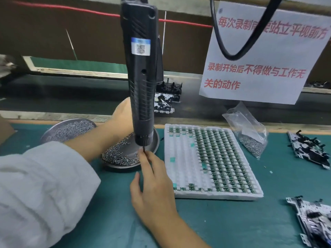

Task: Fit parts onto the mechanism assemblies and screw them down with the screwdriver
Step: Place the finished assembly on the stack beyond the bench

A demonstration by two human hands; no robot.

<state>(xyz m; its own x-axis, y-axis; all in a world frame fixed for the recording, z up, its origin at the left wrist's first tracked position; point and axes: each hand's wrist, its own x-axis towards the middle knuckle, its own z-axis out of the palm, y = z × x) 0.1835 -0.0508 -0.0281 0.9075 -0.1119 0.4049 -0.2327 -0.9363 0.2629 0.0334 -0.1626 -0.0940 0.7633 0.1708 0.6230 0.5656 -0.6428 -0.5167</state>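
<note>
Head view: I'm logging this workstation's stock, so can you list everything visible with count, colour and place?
Screwdriver: one, black, hanging upright over the near dish.
Screw dishes: two, grey metal; far dish at left, near dish under the screwdriver.
Parts tray: one, white, centre, rows of small green parts.
Bag of screws: one, clear, right of tray.
Mechanism assemblies: three seen, black and silver; one behind the screwdriver, two at right and.
Sign: one, white, red text, hanging.
Cable: one, black, looped before the sign.
Mat: teal.
Left hand: behind the screwdriver.
Right hand: fingertips at the bit.
</note>
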